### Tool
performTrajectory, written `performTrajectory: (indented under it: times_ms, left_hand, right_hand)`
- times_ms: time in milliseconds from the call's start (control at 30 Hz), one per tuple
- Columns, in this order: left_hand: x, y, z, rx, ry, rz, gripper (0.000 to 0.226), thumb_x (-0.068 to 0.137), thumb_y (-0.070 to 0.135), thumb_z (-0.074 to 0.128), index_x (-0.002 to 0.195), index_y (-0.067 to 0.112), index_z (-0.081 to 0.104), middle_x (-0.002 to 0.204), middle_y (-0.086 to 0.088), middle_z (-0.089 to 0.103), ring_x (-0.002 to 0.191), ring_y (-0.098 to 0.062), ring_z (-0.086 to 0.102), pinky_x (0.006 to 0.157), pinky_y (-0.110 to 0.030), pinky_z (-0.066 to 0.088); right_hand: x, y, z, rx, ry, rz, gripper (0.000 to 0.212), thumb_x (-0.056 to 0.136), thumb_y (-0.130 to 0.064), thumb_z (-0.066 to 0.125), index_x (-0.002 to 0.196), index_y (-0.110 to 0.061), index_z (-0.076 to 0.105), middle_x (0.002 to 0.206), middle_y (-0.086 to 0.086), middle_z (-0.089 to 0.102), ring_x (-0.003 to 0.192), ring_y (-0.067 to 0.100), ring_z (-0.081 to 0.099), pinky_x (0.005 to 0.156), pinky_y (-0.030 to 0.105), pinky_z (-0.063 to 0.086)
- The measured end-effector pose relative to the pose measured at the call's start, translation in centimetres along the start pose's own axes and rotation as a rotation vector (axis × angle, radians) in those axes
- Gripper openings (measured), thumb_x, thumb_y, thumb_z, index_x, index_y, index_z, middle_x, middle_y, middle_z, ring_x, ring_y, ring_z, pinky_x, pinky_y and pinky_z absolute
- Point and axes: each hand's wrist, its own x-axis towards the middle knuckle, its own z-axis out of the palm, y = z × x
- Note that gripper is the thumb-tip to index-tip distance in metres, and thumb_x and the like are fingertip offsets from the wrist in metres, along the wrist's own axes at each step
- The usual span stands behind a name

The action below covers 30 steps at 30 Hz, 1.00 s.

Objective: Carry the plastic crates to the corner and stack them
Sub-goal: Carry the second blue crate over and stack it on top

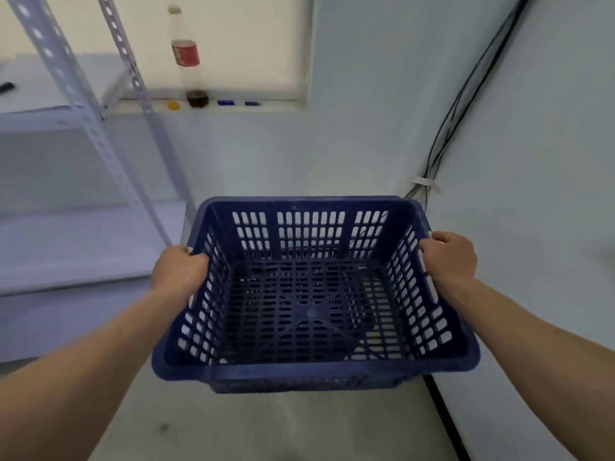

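Blue plastic crate (312, 311) was up in the air above the floor (266, 427), held between both hands and roughly level. Its open top faced the camera, with the slotted walls and mesh bottom in plain sight. The left hand (181, 271) gripped the crate's left rim, fingers curled round the edge, toward the far end of that side. The right hand (447, 256) gripped the right rim the same way, also toward the far end. Both forearms reached in from the lower corners of the view.

The crate sat in front of a pale wall, close to the room corner at right. Black cables (466, 94) ran down that corner, bundled by a white tie (424, 183) just above the crate's far right corner. A dark strip (446, 417) ran along the base of the right wall, below the crate.

On the left stood a white metal shelf rack (83, 247), with perforated uprights leaning across the view; the crate's left rim was near it, and I could not tell if they touched. On the window sill (283, 103) behind stood an upright, mostly drained cola bottle (186, 54), with a yellow cap (173, 105) just left of it and small blue items (226, 102) to its right, too blurred to name.
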Motion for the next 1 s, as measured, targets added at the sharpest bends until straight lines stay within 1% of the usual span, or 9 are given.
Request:
performTrajectory:
  times_ms: [167, 333, 433, 567, 633, 700, 867, 933, 1000]
  left_hand:
    - [5.2, 0.2, 1.4, 0.007, 0.016, -0.053, 0.012, 0.082, 0.017, 0.058, 0.083, 0.009, 0.068, 0.077, -0.013, 0.07, 0.074, -0.035, 0.067, 0.075, -0.046, 0.059]
    - [8.9, -0.1, 3.2, 0.027, 0.05, -0.127, 0.012, 0.083, 0.018, 0.059, 0.086, 0.01, 0.068, 0.078, -0.011, 0.07, 0.072, -0.033, 0.067, 0.072, -0.044, 0.058]
    - [10.8, -0.4, 4.3, 0.031, 0.06, -0.146, 0.01, 0.085, 0.018, 0.06, 0.087, 0.011, 0.067, 0.079, -0.013, 0.071, 0.072, -0.034, 0.067, 0.074, -0.046, 0.059]
    - [12.5, -1.0, 5.6, 0.009, 0.033, -0.168, 0.01, 0.084, 0.017, 0.061, 0.091, 0.012, 0.067, 0.084, -0.011, 0.072, 0.078, -0.033, 0.068, 0.082, -0.05, 0.058]
    - [13.1, -0.9, 6.0, 0.014, 0.022, -0.159, 0.012, 0.083, 0.015, 0.06, 0.092, 0.014, 0.067, 0.083, -0.008, 0.071, 0.079, -0.031, 0.067, 0.081, -0.047, 0.057]
    - [13.7, -0.5, 6.2, 0.024, 0.025, -0.15, 0.012, 0.082, 0.013, 0.059, 0.09, 0.014, 0.067, 0.08, -0.007, 0.071, 0.077, -0.03, 0.067, 0.078, -0.046, 0.057]
    - [14.1, -0.5, 6.6, 0.056, 0.021, -0.153, 0.016, 0.081, 0.009, 0.057, 0.092, 0.016, 0.067, 0.077, -0.005, 0.07, 0.073, -0.026, 0.065, 0.065, -0.035, 0.051]
    - [14.2, -0.7, 6.8, 0.06, 0.005, -0.151, 0.014, 0.083, 0.009, 0.058, 0.092, 0.016, 0.067, 0.077, -0.005, 0.07, 0.074, -0.026, 0.066, 0.065, -0.035, 0.051]
    - [14.1, -0.5, 7.1, 0.062, -0.018, -0.154, 0.01, 0.083, 0.009, 0.058, 0.088, 0.015, 0.064, 0.078, -0.007, 0.068, 0.076, -0.028, 0.065, 0.069, -0.037, 0.052]
  right_hand:
    - [4.9, -1.1, 5.7, 0.019, -0.068, 0.015, 0.016, 0.087, -0.021, 0.061, 0.096, -0.02, 0.074, 0.086, 0.0, 0.07, 0.069, 0.013, 0.06, 0.059, 0.026, 0.04]
    - [9.6, -1.6, 11.3, 0.068, -0.153, 0.037, 0.034, 0.09, -0.019, 0.063, 0.121, -0.011, 0.073, 0.106, 0.006, 0.071, 0.094, 0.029, 0.067, 0.078, 0.032, 0.05]
    - [12.1, -1.5, 14.1, 0.064, -0.217, 0.038, 0.031, 0.088, -0.018, 0.063, 0.116, -0.008, 0.072, 0.1, 0.008, 0.07, 0.089, 0.028, 0.066, 0.089, 0.046, 0.056]
    - [14.1, -0.9, 16.7, 0.032, -0.263, 0.041, 0.03, 0.087, -0.022, 0.066, 0.116, -0.019, 0.073, 0.099, 0.0, 0.066, 0.096, 0.025, 0.066, 0.092, 0.044, 0.055]
    - [14.7, -0.2, 17.6, 0.014, -0.277, 0.049, 0.013, 0.088, -0.022, 0.066, 0.097, -0.029, 0.07, 0.093, -0.004, 0.068, 0.091, 0.024, 0.067, 0.088, 0.044, 0.056]
    - [15.0, 0.1, 18.3, 0.01, -0.285, 0.058, 0.013, 0.088, -0.02, 0.065, 0.089, -0.032, 0.066, 0.085, -0.011, 0.067, 0.082, 0.02, 0.066, 0.085, 0.043, 0.056]
    - [16.2, 0.3, 18.5, 0.0, -0.237, 0.072, 0.029, 0.091, -0.015, 0.064, 0.118, -0.018, 0.075, 0.09, -0.006, 0.067, 0.08, 0.014, 0.064, 0.082, 0.037, 0.054]
    - [16.3, 0.4, 18.2, -0.005, -0.233, 0.058, 0.031, 0.092, -0.012, 0.063, 0.12, -0.015, 0.075, 0.094, -0.004, 0.066, 0.076, 0.007, 0.06, 0.079, 0.032, 0.048]
    - [16.4, 0.5, 17.9, -0.001, -0.249, 0.06, 0.033, 0.093, -0.011, 0.063, 0.124, -0.012, 0.073, 0.101, 0.001, 0.068, 0.082, 0.014, 0.061, 0.08, 0.031, 0.045]
